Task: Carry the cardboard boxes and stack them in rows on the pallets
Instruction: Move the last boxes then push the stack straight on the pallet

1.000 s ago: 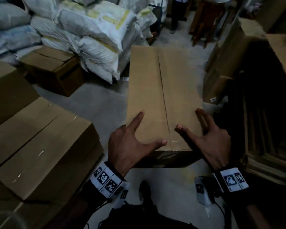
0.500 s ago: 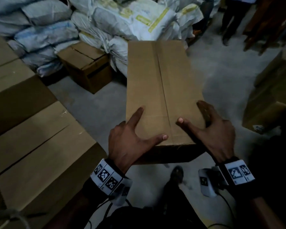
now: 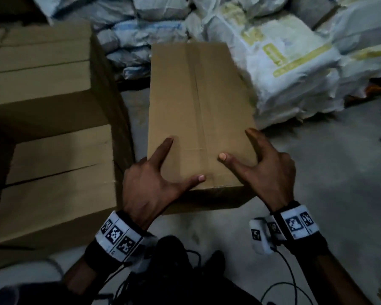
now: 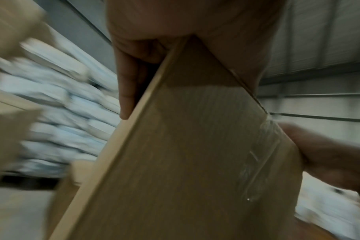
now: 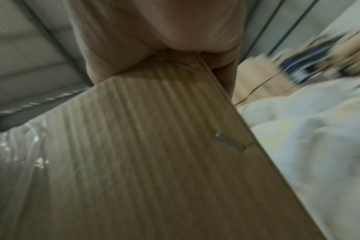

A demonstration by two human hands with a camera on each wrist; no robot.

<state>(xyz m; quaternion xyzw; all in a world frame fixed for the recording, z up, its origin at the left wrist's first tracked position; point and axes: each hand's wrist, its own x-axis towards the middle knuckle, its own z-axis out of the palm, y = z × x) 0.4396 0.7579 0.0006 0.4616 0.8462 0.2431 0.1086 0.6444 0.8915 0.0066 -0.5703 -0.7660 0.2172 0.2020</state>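
A long brown cardboard box point(image 3: 198, 106) with a taped middle seam is held off the floor in front of me, its short near end toward my body. My left hand point(image 3: 154, 181) grips the near left corner, thumb and forefinger spread on top, other fingers point(image 4: 129, 81) curled down the side. My right hand point(image 3: 266, 170) grips the near right corner the same way. The wrist views show the box's underside point(image 4: 185, 162) point(image 5: 154, 162) close up. Stacked cardboard boxes point(image 3: 53, 172) stand just left of the carried box. No pallet shows.
A taller box stack point(image 3: 42, 69) rises at the far left. White and blue sacks point(image 3: 284, 62) are piled ahead and to the right. Bare concrete floor point(image 3: 328, 194) lies on the right. Cables and my dark trousers point(image 3: 174, 271) hang below my wrists.
I have turned left with the box: the stacked boxes now sit right beside it and the sacks have slid to the right. Both hands keep the same hold.
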